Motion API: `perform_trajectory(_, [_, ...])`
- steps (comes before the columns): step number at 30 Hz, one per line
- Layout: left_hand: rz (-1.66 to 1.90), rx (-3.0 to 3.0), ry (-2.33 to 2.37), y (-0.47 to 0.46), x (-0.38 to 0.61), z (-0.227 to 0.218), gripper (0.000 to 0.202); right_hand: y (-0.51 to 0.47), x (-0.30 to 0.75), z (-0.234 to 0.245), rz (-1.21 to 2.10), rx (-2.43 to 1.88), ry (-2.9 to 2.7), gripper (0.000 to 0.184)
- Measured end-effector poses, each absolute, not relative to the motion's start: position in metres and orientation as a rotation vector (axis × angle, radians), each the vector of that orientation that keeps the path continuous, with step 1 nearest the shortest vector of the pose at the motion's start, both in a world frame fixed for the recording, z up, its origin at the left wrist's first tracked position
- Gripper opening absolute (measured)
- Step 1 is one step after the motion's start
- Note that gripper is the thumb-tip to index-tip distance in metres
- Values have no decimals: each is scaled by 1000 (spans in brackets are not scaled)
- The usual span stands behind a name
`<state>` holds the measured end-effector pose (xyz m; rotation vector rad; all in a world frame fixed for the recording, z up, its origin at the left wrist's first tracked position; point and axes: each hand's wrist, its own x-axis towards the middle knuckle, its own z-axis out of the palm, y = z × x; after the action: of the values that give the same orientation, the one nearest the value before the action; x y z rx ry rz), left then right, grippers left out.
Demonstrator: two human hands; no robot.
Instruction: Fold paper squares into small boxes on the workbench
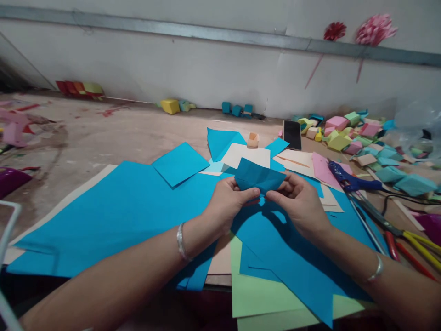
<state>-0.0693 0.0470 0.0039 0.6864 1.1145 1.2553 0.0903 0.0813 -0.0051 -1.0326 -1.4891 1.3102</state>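
Note:
Between both hands I hold a small piece of creased blue paper [259,175] above the table. My left hand [232,200] pinches its left part, thumb along the lower edge. At the right part, my right hand [299,200] grips it with thumb in front and fingers behind. Below them lie large blue paper sheets [113,207]. A blue paper square [181,163] rests to the left, and a curled blue piece [222,140] sits behind. Beyond the held paper are a cream sheet [237,155] and a small peach paper box [252,140].
At right lie a blue glue gun [351,179], yellow-handled scissors [389,225] and red-handled pliers [392,246]. A phone [291,134] lies near a heap of folded paper pieces [365,133]. Green sheets [265,296] overhang the front edge. Paper flowers [375,30] stick up by the wall rail.

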Motion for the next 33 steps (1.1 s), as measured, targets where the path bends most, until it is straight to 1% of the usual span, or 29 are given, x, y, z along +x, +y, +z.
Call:
perform_trajectory(5, [1246,685,1113,47,-69,5,34,82,90,-6,1341,-990,-1491,34])
perform_trajectory(10, [1259,672,1115,46,-69,7,34,81,90,-6,1352,-991,-1466,39])
perform_trajectory(16, [1249,695,1135,47,-69,4,35,83,93,-7,1424,-1035,-1509,37])
perform_trajectory(21, [1220,721,1169,46,-70,5,28,83,93,-7,1309,-1142,-1592,31])
perform_trajectory(25, [1201,723,1170,46,-69,7,21,84,92,-7,1366,-1023,-1561,30])
perform_trajectory(33, [1216,705,1120,48,-70,4,30,84,94,-5,1422,-962,-1555,30])
